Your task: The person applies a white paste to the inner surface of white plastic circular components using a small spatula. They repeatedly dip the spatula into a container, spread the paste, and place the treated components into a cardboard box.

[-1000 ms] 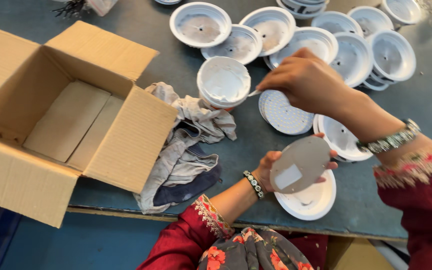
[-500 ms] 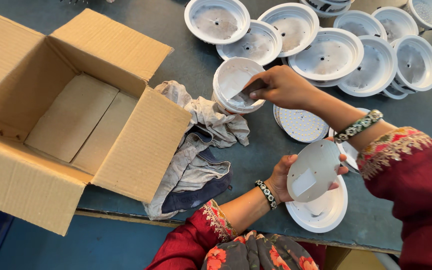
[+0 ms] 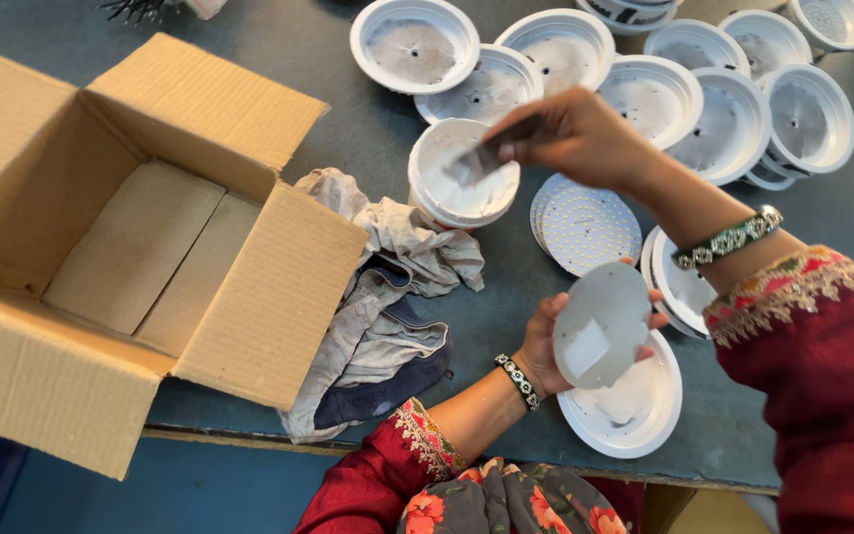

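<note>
My left hand [image 3: 546,346] holds a round grey-white disc [image 3: 600,324] upright, just above a white round housing [image 3: 635,420] lying on the table. My right hand [image 3: 570,133] reaches forward over a white bowl-shaped housing [image 3: 462,178] and pinches a small grey tool or brush whose tip is blurred inside that housing. A flat white perforated plate [image 3: 585,225] lies between the two hands.
An open, empty cardboard box [image 3: 140,247] fills the left side. A crumpled grey rag [image 3: 387,297] lies beside it. Several white round housings [image 3: 417,44] crowd the far part of the dark table [image 3: 348,129], whose front edge runs below my arms.
My right hand has moved from the plate area to the bowl-shaped housing and is working inside it. The left hand keeps holding the disc in nearly the same place.
</note>
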